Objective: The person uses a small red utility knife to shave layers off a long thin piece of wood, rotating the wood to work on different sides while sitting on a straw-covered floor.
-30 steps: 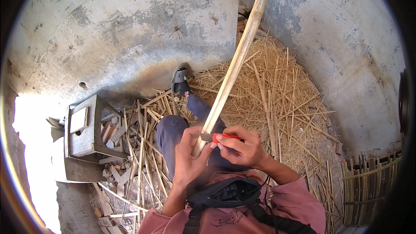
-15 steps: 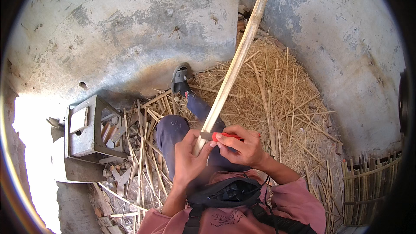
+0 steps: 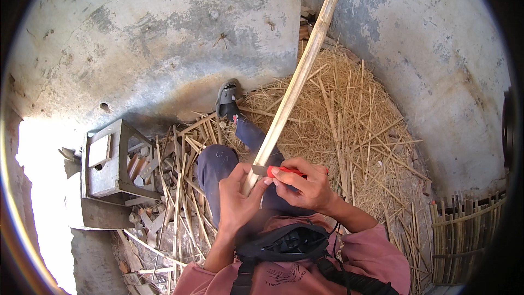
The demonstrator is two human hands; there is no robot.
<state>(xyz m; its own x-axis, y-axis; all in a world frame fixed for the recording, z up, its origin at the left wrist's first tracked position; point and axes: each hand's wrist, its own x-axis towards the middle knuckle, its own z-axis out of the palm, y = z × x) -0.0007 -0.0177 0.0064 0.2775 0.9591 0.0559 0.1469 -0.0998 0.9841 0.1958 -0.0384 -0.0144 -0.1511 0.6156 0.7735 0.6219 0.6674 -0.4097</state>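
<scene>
A long pale bamboo strip (image 3: 297,82) slants from my lap up past the top edge of the view. Its near end is gripped by my left hand (image 3: 238,199), with the thumb and fingers closed around it. My right hand (image 3: 305,187) is closed on the red handle of a knife (image 3: 260,170). The short grey blade lies across the strip, touching it just beside my left fingers. My left thumb meets the blade side of the knife near my right thumb.
Shavings and thin strips (image 3: 349,114) are heaped ahead and to the right. A wooden frame box (image 3: 103,166) stands at left among loose sticks and rubble. Worn walls (image 3: 164,33) rise ahead. A slatted bamboo panel (image 3: 464,240) stands at right. An open black waist bag (image 3: 284,243) hangs at my front.
</scene>
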